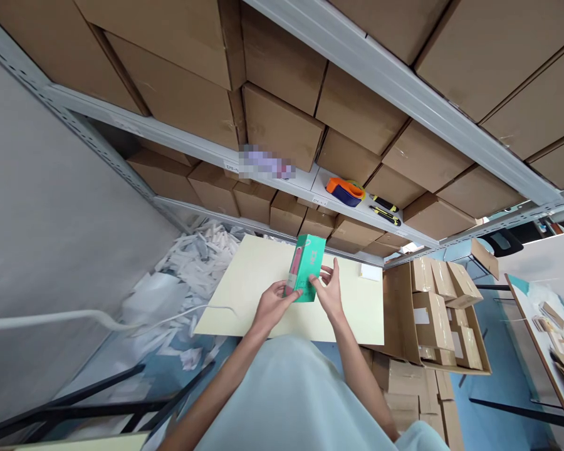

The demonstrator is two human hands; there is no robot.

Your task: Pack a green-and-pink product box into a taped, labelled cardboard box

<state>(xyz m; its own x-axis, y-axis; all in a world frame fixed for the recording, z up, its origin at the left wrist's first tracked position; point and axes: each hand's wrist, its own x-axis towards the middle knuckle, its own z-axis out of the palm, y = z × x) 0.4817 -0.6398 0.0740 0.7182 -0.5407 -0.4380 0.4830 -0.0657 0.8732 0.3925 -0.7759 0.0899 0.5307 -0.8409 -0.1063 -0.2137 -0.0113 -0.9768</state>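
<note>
A small green and pink product box (pixel 305 266) is held upright above a pale yellow table top (pixel 249 282). My left hand (pixel 273 302) grips its lower left edge with fingers curled round it. My right hand (pixel 328 289) touches the box's lower right side, its fingers partly spread along the edge. Both forearms reach forward from my light blue top.
Metal shelves (pixel 385 69) stacked with brown cartons rise ahead; a tape dispenser (pixel 344 190) and two yellow-black cutters (pixel 384 210) lie on one shelf. An open carton (pixel 439 316) of small brown boxes stands at the right. Heaps of white paper scraps (pixel 188 263) lie left.
</note>
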